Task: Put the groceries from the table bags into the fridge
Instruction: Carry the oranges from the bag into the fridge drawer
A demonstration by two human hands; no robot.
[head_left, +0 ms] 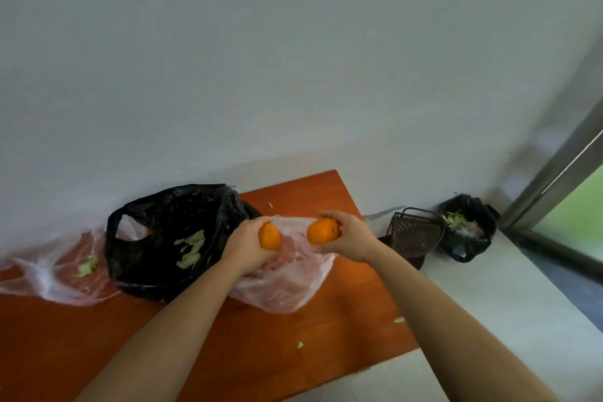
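Observation:
Two oranges are held above a clear plastic bag (pixel 287 284) on the orange-brown table (pixel 228 346). My left hand (pixel 246 246) grips the left orange (pixel 269 236). My right hand (pixel 350 235) grips the right orange (pixel 322 231). A black plastic bag (pixel 169 238) lies open to the left, with pale green leaf scraps on it. Another clear bag (pixel 52 274) lies flat at the far left. The fridge is out of view.
A white wall runs behind the table. On the floor to the right stand a dark slatted basket (pixel 416 232) and a black-lined bin (pixel 466 228) with vegetable scraps. A window frame (pixel 561 173) rises at the far right. Small leaf bits lie on the table.

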